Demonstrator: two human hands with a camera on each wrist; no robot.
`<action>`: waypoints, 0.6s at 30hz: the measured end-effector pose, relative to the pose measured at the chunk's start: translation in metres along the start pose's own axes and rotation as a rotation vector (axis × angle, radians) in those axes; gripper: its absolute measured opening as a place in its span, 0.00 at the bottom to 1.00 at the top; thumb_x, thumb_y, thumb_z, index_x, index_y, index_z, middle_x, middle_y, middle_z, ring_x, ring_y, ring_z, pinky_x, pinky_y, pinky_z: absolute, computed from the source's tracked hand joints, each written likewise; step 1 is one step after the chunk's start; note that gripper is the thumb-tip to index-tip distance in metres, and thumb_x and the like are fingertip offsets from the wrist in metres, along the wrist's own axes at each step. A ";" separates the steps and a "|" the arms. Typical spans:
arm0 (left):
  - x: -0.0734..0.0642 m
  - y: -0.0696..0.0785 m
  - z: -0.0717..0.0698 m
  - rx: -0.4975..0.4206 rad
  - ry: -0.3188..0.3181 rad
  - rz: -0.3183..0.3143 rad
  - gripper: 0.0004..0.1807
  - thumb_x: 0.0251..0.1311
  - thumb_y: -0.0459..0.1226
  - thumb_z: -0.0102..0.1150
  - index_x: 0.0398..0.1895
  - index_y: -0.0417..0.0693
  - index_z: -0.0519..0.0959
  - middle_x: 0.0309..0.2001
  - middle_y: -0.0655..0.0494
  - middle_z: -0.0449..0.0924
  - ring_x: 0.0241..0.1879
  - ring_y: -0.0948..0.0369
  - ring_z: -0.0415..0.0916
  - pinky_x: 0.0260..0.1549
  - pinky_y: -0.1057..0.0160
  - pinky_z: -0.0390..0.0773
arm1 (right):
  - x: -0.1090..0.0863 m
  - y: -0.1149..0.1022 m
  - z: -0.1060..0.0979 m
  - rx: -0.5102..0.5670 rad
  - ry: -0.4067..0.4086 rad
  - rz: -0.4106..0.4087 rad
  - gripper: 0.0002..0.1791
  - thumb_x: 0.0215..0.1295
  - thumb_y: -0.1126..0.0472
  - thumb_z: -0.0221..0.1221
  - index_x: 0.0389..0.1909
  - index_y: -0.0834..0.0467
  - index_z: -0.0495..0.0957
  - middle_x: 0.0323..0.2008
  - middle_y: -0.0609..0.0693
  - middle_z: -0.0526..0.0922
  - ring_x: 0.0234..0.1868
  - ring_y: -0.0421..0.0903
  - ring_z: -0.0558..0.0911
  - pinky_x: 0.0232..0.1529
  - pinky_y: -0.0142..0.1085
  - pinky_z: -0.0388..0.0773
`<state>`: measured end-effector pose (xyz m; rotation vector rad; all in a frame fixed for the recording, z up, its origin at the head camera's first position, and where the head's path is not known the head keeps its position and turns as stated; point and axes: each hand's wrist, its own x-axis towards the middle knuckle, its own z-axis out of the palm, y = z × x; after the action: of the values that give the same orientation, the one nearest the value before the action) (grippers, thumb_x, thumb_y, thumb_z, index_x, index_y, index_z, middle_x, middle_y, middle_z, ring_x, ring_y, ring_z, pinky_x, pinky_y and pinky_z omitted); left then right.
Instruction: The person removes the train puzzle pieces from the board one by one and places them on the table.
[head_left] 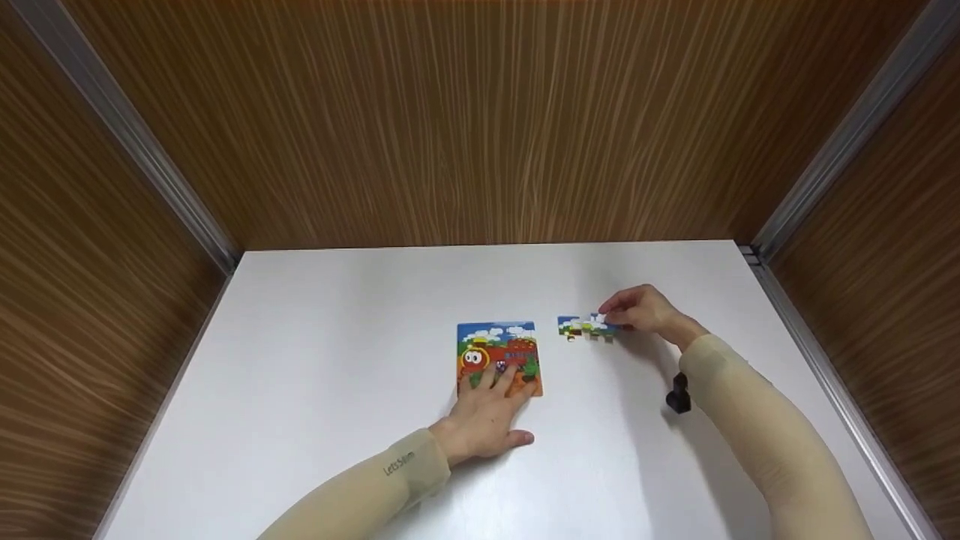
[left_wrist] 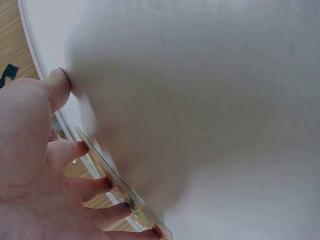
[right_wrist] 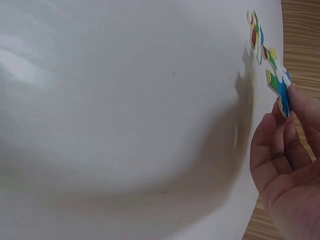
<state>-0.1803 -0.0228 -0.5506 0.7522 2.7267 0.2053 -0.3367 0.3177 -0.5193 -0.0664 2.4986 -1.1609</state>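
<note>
A colourful picture board [head_left: 499, 341] with a smiling red train lies on the white table. My left hand [head_left: 484, 420] rests on its lower part with fingers spread, and the thumb lies off the board on the table. In the left wrist view, the fingertips [left_wrist: 120, 210] touch the board near its edge. To the right of the board lie several joined puzzle pieces [head_left: 574, 326] with sky, clouds and grass. At their right end my right hand [head_left: 641, 307] pinches a blue and green puzzle piece [right_wrist: 278, 85] between thumb and fingers. Whether this piece is joined to the others I cannot tell.
A small black object [head_left: 679, 396] shows beside the right sleeve, casting a shadow on the white table [head_left: 337, 352]. Wood-grain panels [head_left: 487, 120] stand behind and at both sides, with metal rails [head_left: 142, 150] at the corners.
</note>
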 end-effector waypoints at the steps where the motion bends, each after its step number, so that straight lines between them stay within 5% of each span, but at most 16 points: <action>1: 0.000 0.000 0.000 0.002 0.002 0.001 0.47 0.75 0.70 0.59 0.92 0.69 0.60 0.93 0.47 0.52 0.91 0.36 0.52 0.79 0.20 0.64 | 0.001 0.001 0.000 -0.009 0.004 0.004 0.13 0.77 0.63 0.69 0.57 0.63 0.90 0.53 0.57 0.91 0.45 0.43 0.81 0.45 0.30 0.82; 18: 0.001 0.000 0.001 0.002 -0.002 -0.004 0.48 0.74 0.70 0.59 0.92 0.70 0.59 0.93 0.47 0.52 0.91 0.36 0.52 0.80 0.21 0.64 | 0.007 0.004 -0.001 -0.099 0.018 0.044 0.12 0.77 0.63 0.68 0.56 0.61 0.91 0.57 0.61 0.91 0.48 0.47 0.82 0.47 0.32 0.81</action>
<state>-0.1811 -0.0223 -0.5516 0.7468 2.7273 0.2004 -0.3431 0.3196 -0.5243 -0.0279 2.5596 -1.0248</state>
